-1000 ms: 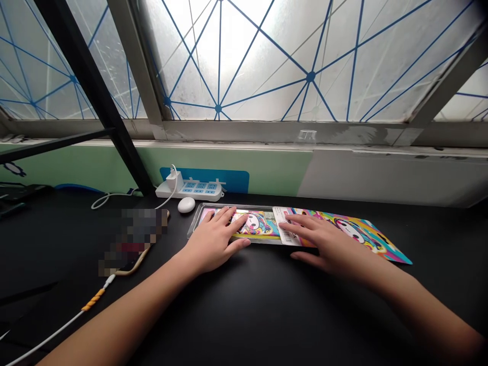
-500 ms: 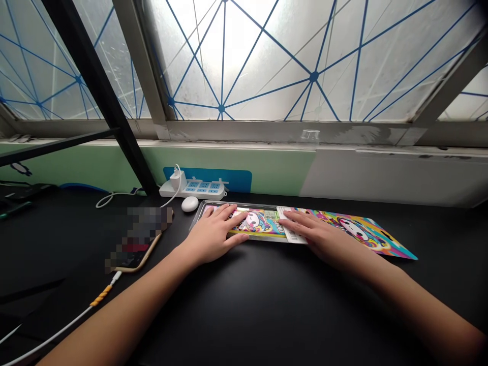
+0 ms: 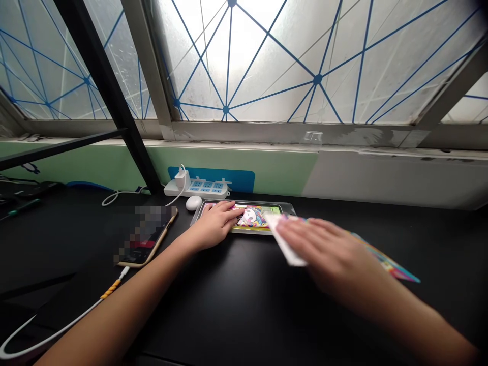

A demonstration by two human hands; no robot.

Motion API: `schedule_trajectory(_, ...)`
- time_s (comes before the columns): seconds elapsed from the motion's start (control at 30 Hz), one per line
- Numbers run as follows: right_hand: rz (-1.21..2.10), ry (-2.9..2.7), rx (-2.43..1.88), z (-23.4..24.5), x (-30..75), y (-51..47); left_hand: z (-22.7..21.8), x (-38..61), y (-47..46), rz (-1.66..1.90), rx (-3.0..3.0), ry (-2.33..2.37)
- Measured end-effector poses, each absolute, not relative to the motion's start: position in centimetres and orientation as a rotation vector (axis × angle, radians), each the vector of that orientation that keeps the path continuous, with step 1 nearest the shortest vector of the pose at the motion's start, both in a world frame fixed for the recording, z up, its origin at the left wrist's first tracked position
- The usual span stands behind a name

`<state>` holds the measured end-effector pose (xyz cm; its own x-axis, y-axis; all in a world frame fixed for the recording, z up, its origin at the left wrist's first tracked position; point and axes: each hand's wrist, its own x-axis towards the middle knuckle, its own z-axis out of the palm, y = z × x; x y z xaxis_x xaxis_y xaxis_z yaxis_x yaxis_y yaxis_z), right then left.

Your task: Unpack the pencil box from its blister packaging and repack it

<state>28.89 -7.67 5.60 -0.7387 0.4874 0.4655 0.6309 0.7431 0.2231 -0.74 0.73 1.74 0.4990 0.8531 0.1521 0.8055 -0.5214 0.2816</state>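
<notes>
A clear plastic tray (image 3: 288, 208) lies flat on the black desk, with a colourful cartoon-printed piece (image 3: 253, 217) inside. My left hand (image 3: 213, 224) rests on the tray's left part, fingers stretched over the print. In my right hand (image 3: 335, 249) is a long, colourful printed card (image 3: 398, 265) with a white end (image 3: 284, 241). The hand and the white end are blurred, and most of the card is hidden beneath the hand. The card is raised off the tray, its white end in front of the tray's right part.
Behind the tray stand a white power strip (image 3: 206, 190) with a plug and a white, rounded object (image 3: 193, 203). A phone (image 3: 150, 244) on a white cable (image 3: 82, 311) lies left of my left arm. A black slanted post (image 3: 125, 122) rises at the left.
My right hand has lifted the printed card from the tray and come nearer to me, uncovering the tray's right end. My left hand stays on the tray, its thumb drawn in.
</notes>
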Motion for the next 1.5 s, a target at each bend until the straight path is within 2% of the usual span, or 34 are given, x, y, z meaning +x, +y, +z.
schedule_trajectory(0.13, -0.410, -2.780, -0.731, 3.6, 21.9, -12.1, 2.0, 0.2, 0.9, 0.415, 2.536, 1.449)
schedule_trajectory(0.3, 0.014, -2.840, -0.884, 0.3, 16.7, -11.2, 2.2, 2.2, 1.2, 0.402, 2.597, 1.465)
schedule_trajectory(0.47, 0.321, -2.651, -0.905, -0.4, 15.7, -7.5, 1.8, 3.1, 1.5, 0.449, 2.665, 1.450)
schedule_trajectory(0.7, 0.503, -2.597, -0.866, 0.3, 16.5, -6.6, 1.1, 2.8, 1.3, 0.453, 2.812, 1.381)
schedule_trajectory(0.87, 0.479, -2.551, -0.861, -0.2, 16.6, -6.4, 1.6, 2.3, 1.2, 0.383, 2.821, 1.303)
schedule_trajectory(1.0, 0.188, -2.459, -0.846, -0.3, 16.6, -5.9, 1.6, 1.9, 1.6, 0.468, 2.713, 1.298)
schedule_trajectory(1.17, -0.064, -2.371, -1.269, 2.2, 20.5, -1.6, 1.2, 1.5, 1.9, 0.552, 2.724, 1.247)
schedule_trajectory(1.27, -0.011, -2.347, -1.440, 3.2, 24.8, 2.2, 1.1, 1.5, 1.8, 0.553, 2.760, 1.260)
schedule_trajectory(1.5, 0.244, -2.508, -1.518, 3.4, 29.7, 5.5, 1.4, 1.8, 1.3, 0.497, 2.757, 1.318)
